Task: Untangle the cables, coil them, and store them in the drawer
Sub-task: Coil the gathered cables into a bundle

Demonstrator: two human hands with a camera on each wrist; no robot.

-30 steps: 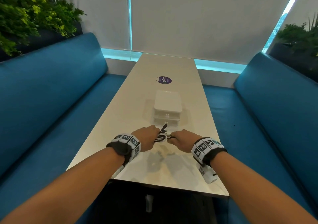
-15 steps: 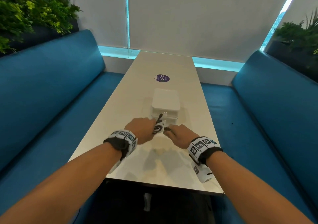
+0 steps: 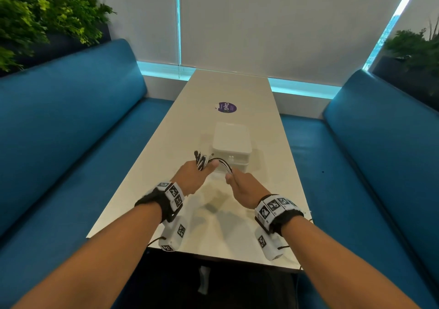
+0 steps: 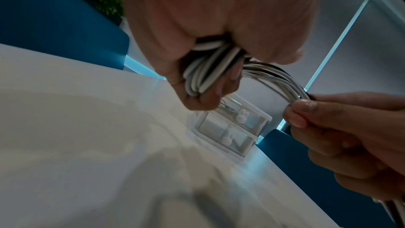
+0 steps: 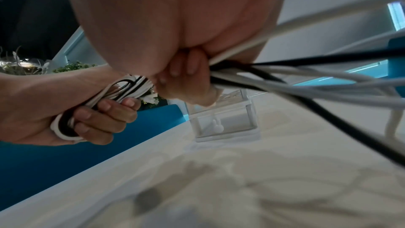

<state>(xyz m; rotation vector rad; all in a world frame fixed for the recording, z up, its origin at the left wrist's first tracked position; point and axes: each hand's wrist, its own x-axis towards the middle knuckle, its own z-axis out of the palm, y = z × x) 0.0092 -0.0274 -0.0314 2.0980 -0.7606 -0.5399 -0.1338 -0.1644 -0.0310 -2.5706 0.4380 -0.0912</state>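
Both hands hold a bundle of white and black cables (image 3: 215,162) above the table (image 3: 228,232), just in front of a small white two-drawer box (image 3: 231,142). My left hand (image 3: 192,178) grips the coiled part of the cables (image 4: 206,74) in its fist. My right hand (image 3: 242,185) pinches the strands that arch over from the coil (image 4: 282,82). In the right wrist view the loose cable ends (image 5: 306,82) trail out past my right hand (image 5: 188,75), and the coil (image 5: 65,124) sits in my left hand (image 5: 87,120). Both drawers (image 4: 232,131) look closed, with rabbit-shaped knobs.
A purple round sticker (image 3: 227,107) lies farther up the table. Blue bench seats (image 3: 71,130) run along both sides, the right one (image 3: 380,142) just as close. Green plants (image 3: 35,16) stand behind the backrests. White blinds close the far end.
Both hands have lifted and moved toward the drawer box. They have drawn slightly apart, so an arch of cable now spans between them.
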